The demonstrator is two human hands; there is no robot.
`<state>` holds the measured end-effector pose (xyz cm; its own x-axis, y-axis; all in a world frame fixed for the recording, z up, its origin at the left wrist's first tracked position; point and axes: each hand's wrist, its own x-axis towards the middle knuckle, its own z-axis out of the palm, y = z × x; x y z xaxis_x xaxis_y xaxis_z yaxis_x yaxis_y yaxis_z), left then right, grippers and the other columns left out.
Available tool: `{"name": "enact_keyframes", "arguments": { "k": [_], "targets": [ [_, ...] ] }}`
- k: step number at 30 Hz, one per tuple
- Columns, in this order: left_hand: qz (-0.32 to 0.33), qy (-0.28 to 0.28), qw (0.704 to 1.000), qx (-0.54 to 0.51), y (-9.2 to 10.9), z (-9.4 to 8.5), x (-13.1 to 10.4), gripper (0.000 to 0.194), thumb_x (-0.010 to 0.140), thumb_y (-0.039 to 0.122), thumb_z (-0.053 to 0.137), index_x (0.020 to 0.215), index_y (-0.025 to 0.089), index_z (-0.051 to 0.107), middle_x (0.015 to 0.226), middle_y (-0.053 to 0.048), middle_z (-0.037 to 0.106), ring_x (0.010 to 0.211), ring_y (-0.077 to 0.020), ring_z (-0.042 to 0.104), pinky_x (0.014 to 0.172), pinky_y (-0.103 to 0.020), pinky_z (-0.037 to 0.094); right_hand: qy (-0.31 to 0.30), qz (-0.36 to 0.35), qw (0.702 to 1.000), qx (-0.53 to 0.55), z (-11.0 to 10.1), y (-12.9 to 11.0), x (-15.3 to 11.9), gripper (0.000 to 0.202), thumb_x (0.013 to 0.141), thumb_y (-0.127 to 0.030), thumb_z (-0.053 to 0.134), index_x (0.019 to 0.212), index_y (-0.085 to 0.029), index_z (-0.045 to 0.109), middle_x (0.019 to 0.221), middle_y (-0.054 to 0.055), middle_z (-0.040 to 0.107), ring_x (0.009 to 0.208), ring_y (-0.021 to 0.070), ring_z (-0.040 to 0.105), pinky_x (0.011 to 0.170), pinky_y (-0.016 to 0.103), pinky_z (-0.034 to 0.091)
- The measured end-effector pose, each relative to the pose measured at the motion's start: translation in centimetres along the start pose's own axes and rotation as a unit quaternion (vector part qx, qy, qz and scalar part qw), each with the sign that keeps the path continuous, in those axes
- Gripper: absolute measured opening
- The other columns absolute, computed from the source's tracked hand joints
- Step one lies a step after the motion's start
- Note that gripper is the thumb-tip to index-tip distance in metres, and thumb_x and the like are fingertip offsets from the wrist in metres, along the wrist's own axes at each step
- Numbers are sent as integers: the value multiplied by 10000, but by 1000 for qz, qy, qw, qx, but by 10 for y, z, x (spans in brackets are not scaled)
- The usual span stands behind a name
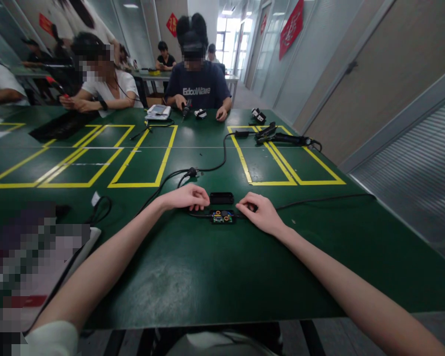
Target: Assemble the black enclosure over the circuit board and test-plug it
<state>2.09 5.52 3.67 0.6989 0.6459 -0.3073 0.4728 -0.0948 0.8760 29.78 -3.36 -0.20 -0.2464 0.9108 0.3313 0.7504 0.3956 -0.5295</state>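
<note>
A small black case with an exposed circuit board lies on the green table, a cable running out of each side. Just behind it is a black cover, its hollow side facing up. My left hand hovers at the left of the cover with its fingers curled together; whatever the fingertips might hold is hidden. My right hand is at the right of the case, thumb and fingers brought together in a pinch near the cable, and what is between them is too small to make out.
A black cable with a plug crosses the green table. Beyond the yellow tape outlines, a person handles small parts. A black tool lies at the back right. A blurred device occupies the left side.
</note>
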Motion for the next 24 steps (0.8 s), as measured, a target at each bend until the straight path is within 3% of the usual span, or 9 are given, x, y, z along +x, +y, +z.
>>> {"name": "enact_keyframes", "arguments": {
  "k": [3,5,8,11,16,19,24],
  "targets": [
    [-24,117,993,16,-3,1,4,211,855,350,682,875,141,665,662,16,629,484,-84,519,474,-210,406,42,12,999,-25,6,7,2,298,1023,-386,521,949,-206,747,941,90,692,890,236,627,797,385,471],
    [-25,131,991,29,-4,5,7,223,852,345,697,920,133,687,691,9,647,485,-79,526,465,-204,411,42,-2,998,-41,9,10,3,303,1008,-408,540,1056,-205,760,1056,123,698,1009,280,622,862,440,492],
    [-15,98,995,-18,-5,11,10,266,795,335,771,942,124,704,728,-13,694,514,-87,587,489,-202,441,28,-13,999,8,11,10,3,309,989,-416,562,1050,-195,770,1098,132,717,1038,290,636,923,483,517],
    [-26,59,993,-101,-7,11,11,289,722,296,844,897,120,695,768,-45,740,601,-119,682,539,-202,474,16,45,990,132,11,6,2,282,957,-427,613,1014,-204,776,1014,99,768,923,250,697,862,433,572],
    [-44,34,983,-176,-10,5,9,299,662,245,903,840,128,692,777,-51,764,730,-141,738,622,-203,520,3,155,928,340,11,-4,1,374,805,-475,782,1023,-172,760,877,80,776,729,219,748,708,372,636],
    [-39,21,978,-205,-10,4,8,316,663,238,916,852,130,687,793,-40,765,752,-137,745,657,-212,543,14,172,909,380,11,-8,1,429,754,-443,831,1076,-170,756,939,84,778,702,207,755,709,376,658],
    [-32,0,970,-239,-11,4,7,375,637,251,950,875,136,685,820,-29,760,793,-153,760,715,-241,582,25,177,903,390,12,-8,0,425,737,-413,841,1079,-171,769,947,75,784,757,211,765,811,403,665]
  ]
}}
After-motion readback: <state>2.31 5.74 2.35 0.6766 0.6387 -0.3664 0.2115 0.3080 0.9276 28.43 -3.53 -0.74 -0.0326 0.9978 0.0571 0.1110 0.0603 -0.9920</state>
